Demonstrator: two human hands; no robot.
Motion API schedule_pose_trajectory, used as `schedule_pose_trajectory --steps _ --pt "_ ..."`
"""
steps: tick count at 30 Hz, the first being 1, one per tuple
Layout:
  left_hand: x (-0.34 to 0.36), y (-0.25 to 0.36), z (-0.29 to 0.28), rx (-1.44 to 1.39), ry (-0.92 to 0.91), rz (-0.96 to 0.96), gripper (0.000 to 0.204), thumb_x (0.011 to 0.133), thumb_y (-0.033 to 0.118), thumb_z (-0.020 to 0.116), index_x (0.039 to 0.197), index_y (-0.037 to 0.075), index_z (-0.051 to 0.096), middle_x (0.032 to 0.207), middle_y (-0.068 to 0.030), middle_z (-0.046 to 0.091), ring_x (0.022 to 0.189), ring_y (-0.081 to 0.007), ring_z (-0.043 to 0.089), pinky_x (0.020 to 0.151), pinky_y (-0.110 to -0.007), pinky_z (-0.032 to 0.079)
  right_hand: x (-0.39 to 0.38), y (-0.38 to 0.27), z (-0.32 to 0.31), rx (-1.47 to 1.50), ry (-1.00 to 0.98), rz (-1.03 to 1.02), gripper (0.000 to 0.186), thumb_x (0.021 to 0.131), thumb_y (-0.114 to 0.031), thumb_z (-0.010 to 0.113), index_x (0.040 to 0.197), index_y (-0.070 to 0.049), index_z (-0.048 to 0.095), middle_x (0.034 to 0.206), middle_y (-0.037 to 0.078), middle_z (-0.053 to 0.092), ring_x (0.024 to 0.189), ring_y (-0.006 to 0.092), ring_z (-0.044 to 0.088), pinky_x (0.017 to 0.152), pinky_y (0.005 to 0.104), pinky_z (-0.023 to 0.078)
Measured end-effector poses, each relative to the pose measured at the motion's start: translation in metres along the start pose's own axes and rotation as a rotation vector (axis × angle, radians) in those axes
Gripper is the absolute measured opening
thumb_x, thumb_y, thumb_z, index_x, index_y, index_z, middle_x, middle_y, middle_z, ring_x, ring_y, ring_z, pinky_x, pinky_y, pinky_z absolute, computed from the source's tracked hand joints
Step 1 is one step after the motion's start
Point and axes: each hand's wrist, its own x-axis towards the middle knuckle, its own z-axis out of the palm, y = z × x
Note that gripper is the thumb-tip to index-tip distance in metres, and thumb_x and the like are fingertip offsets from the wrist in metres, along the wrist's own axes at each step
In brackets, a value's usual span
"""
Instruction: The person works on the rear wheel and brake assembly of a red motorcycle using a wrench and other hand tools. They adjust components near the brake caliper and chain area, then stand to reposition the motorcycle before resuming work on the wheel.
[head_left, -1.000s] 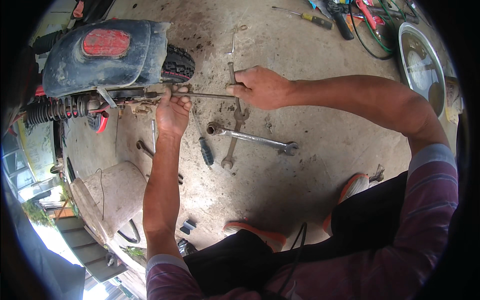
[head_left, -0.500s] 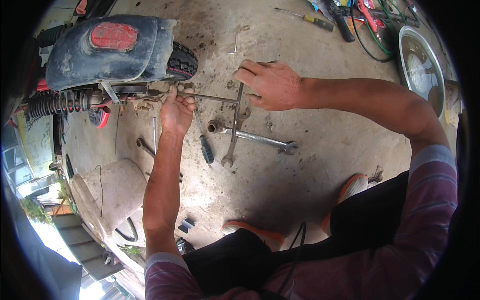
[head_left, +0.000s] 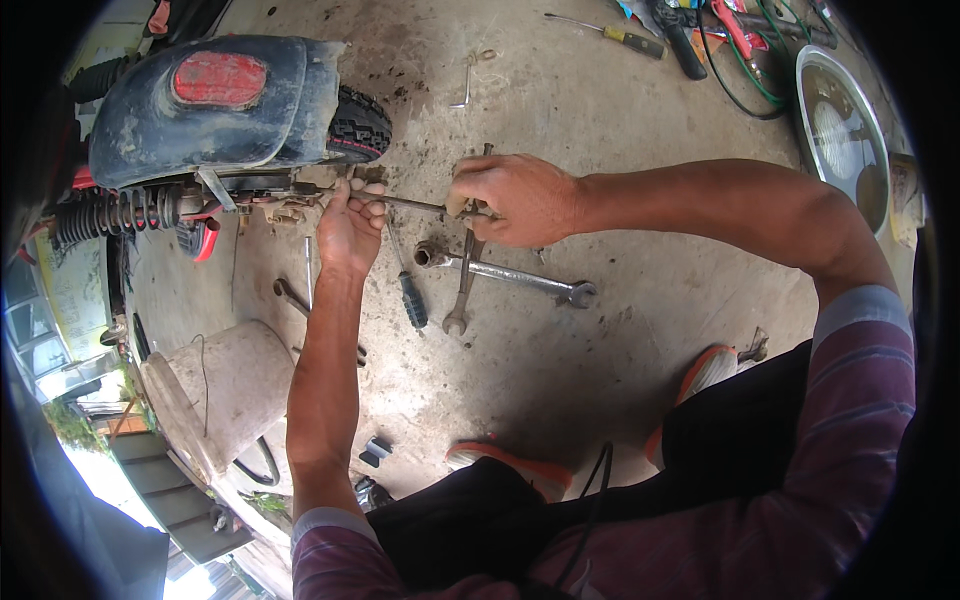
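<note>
A long T-handle wrench (head_left: 415,206) reaches sideways to the hardware beside the wheel of a small vehicle. My left hand (head_left: 352,232) is closed around its shaft near the wheel end, where my fingers hide the tip. At the other end my right hand (head_left: 522,200) grips the crossbar, largely covering it. Left of my hands are the black tyre (head_left: 360,128), a dirty dark mudguard (head_left: 130,130) with a red lens, and a coil-spring shock absorber (head_left: 120,212). Under the right hand, a silver wrench (head_left: 520,279) crosses a darker open-end wrench (head_left: 462,300) on the floor.
A dark-handled screwdriver (head_left: 412,300) lies near my left wrist. Farther off are a bent rod (head_left: 466,85) and a yellow-and-black screwdriver (head_left: 634,41). A metal basin (head_left: 808,110) stands at right, a dirty bucket (head_left: 250,365) at left. My shoes (head_left: 510,465) are nearby.
My right hand has moved left and slightly down, turning the crossbar and closing around it near the shaft. The left hand stays on the shaft.
</note>
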Motion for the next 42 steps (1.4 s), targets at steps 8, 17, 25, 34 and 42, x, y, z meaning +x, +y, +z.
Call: schedule_pose_trajectory --steps 8,17,25,34,42 --pt "0.002 0.000 0.006 -0.037 0.023 0.018 0.024 0.101 0.030 0.045 0.096 0.009 0.056 0.085 -0.0103 0.065 0.067 -0.0152 0.053 0.058 -0.025 0.043 -0.002 0.015 0.010 -0.451 0.068 -0.274 0.044 0.068 -0.028 0.073 0.101 -0.006 0.055 0.087 0.008 0.053 0.090 0.0265 0.058 0.079 0.0380 0.051" --pt "0.001 0.004 -0.007 -0.075 -0.029 -0.020 0.028 0.102 0.033 0.042 0.095 0.009 0.055 0.083 -0.0071 0.062 0.063 -0.0133 0.049 0.056 -0.024 0.042 0.003 0.009 0.011 0.770 -0.078 0.586 0.047 0.091 -0.043 0.057 0.104 0.002 0.060 0.093 0.015 0.064 0.084 0.0231 0.066 0.069 0.0315 0.055" --pt "0.002 0.008 0.001 -0.046 0.038 0.032 0.027 0.102 0.031 0.042 0.098 0.007 0.054 0.091 -0.0100 0.062 0.066 -0.0137 0.050 0.058 -0.024 0.043 0.005 0.014 0.008 0.828 -0.244 0.935 0.053 0.097 -0.052 0.045 0.100 -0.001 0.060 0.084 0.013 0.066 0.073 0.0228 0.067 0.060 0.0331 0.055" --pt "0.006 0.007 0.001 -0.058 0.044 0.032 0.030 0.103 0.033 0.040 0.096 0.007 0.054 0.085 -0.0111 0.064 0.064 -0.0156 0.051 0.057 -0.026 0.042 -0.016 0.015 -0.008 -0.467 0.040 -0.117 0.042 0.078 -0.039 0.068 0.098 -0.003 0.059 0.096 0.012 0.054 0.093 0.0302 0.062 0.076 0.0409 0.052" --pt "0.003 0.007 -0.002 -0.097 -0.004 0.002 0.032 0.103 0.035 0.038 0.096 0.008 0.054 0.087 -0.0099 0.063 0.063 -0.0140 0.050 0.055 -0.026 0.041 0.000 0.010 0.003 -0.121 -0.131 0.195 0.048 0.093 -0.049 0.052 0.084 -0.003 0.062 0.077 0.010 0.062 0.068 0.0270 0.062 0.063 0.0381 0.052"
